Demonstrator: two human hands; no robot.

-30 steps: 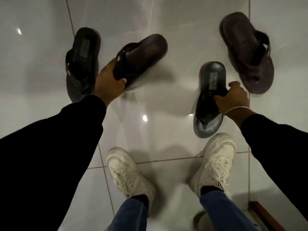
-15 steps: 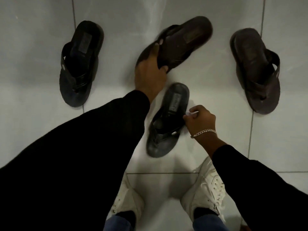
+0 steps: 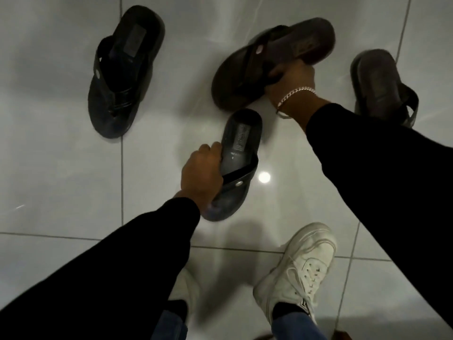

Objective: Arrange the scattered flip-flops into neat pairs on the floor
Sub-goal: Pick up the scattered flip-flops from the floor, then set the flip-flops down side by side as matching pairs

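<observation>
A black flip-flop (image 3: pixel 239 163) at the centre is clamped by the grip of the left hand (image 3: pixel 202 175) at its left edge. A brown flip-flop (image 3: pixel 269 62) at 1 o'clock is clamped by the right hand (image 3: pixel 291 82). A second black flip-flop (image 3: pixel 122 72) lies on the tiled floor (image 3: pixel 61 168) at 11 o'clock, and a second brown flip-flop (image 3: pixel 382 84) at 2 o'clock is partly hidden by the sleeve (image 3: pixel 380 163).
</observation>
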